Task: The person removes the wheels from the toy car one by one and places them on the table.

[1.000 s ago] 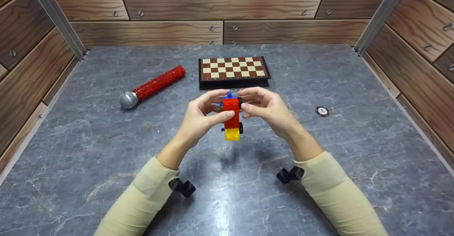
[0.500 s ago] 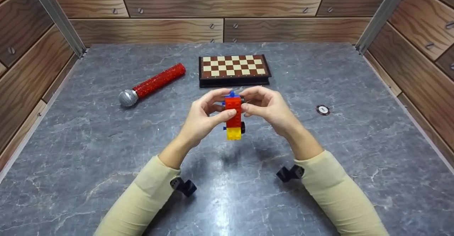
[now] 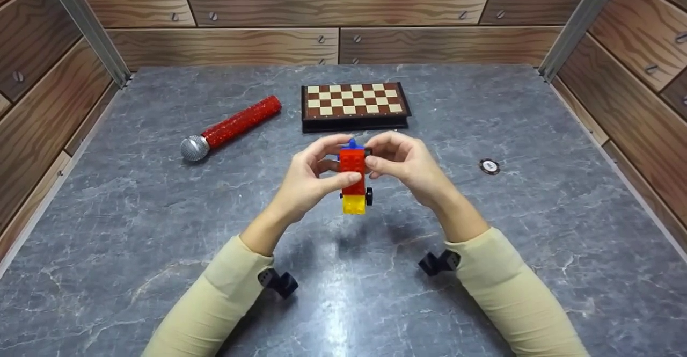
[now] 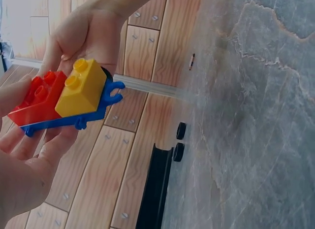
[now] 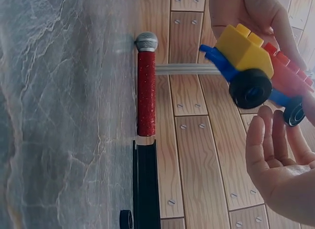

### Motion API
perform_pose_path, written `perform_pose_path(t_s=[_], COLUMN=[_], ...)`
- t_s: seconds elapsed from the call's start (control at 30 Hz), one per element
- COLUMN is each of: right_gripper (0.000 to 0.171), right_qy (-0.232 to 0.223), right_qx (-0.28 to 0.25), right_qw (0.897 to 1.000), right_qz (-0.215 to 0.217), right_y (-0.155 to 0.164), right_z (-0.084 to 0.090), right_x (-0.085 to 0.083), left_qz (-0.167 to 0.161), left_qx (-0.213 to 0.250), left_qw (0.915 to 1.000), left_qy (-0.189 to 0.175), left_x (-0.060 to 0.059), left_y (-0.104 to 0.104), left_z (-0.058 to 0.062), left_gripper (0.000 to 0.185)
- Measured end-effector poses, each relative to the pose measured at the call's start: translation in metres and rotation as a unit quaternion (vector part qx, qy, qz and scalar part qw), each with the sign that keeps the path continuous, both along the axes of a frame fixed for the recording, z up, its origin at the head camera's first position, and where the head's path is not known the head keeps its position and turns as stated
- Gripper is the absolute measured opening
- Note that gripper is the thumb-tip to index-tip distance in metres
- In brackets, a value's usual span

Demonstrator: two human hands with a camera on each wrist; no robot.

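My left hand (image 3: 308,180) holds a toy brick car (image 3: 352,162) above the table, with its thumb across the red brick. The car has a blue base, a red brick and a yellow brick (image 4: 82,88) at the near end. Two black wheels sit on its right side, the near wheel (image 5: 251,88) free of fingers. At the far wheel (image 5: 294,111), the thumb and fingers of my right hand (image 3: 405,164) pinch it. Blue pegs (image 4: 80,123) without wheels show along the car's left side in the left wrist view.
Behind the hands lies a chessboard box (image 3: 354,123). A red glitter microphone (image 3: 241,122) with a silver head is at the left, and a poker chip (image 3: 489,166) at the right. Two loose black wheels (image 4: 179,152) stand near the box. Wood-patterned walls (image 3: 257,0) surround the grey table.
The car has shifted slightly right, and its near wheel stands out more on the right. My right fingers now cover more of the far wheel. My left thumb has slid a little across the red brick.
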State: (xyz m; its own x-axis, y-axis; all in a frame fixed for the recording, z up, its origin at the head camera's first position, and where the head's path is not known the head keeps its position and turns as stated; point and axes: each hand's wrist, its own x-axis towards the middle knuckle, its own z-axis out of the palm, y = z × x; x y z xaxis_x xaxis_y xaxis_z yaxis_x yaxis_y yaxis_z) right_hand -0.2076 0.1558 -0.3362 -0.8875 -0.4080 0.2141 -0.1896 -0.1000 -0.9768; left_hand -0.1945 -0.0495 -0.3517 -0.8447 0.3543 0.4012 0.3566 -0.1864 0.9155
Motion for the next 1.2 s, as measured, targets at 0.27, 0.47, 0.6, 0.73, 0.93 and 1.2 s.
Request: perform_pose_path(t_s=[0.27,0.47,0.6,0.73,0.93,1.2], right_gripper=[0.019,0.021,0.024,0.02,0.01,0.005], right_qy=[0.0,0.002,0.012,0.017,0.012,0.038], right_qx=[-0.013,-0.01,0.001,-0.007,-0.021,-0.016], right_qw=[0.999,0.999,0.999,0.999,0.999,0.999], right_qz=[0.037,0.053,0.043,0.033,0.023,-0.019], right_y=[0.0038,0.0041,0.0033,0.0028,0.002,-0.0007], right_z=[0.002,0.0011,0.0003,-0.001,-0.0036,-0.0035], right_x=[0.0001,-0.0001,0.0004,-0.0003,-0.0016,0.0012], left_qz=[-0.019,-0.019,-0.007,0.0,0.006,0.008], left_qx=[-0.001,-0.008,-0.008,-0.01,-0.026,-0.036], left_qw=[0.9998,0.9997,0.9998,0.9999,0.9996,0.9991], left_qy=[0.005,0.014,0.014,0.011,0.007,0.023], left_x=[-0.0004,-0.0002,-0.0005,0.0003,0.0025,0.0027], left_y=[-0.0033,-0.0039,-0.0031,-0.0015,0.0001,-0.0006], left_z=[0.0049,0.005,0.004,0.0044,0.0038,0.0035], left_gripper=[0.051,0.05,0.051,0.053,0.053,0.05])
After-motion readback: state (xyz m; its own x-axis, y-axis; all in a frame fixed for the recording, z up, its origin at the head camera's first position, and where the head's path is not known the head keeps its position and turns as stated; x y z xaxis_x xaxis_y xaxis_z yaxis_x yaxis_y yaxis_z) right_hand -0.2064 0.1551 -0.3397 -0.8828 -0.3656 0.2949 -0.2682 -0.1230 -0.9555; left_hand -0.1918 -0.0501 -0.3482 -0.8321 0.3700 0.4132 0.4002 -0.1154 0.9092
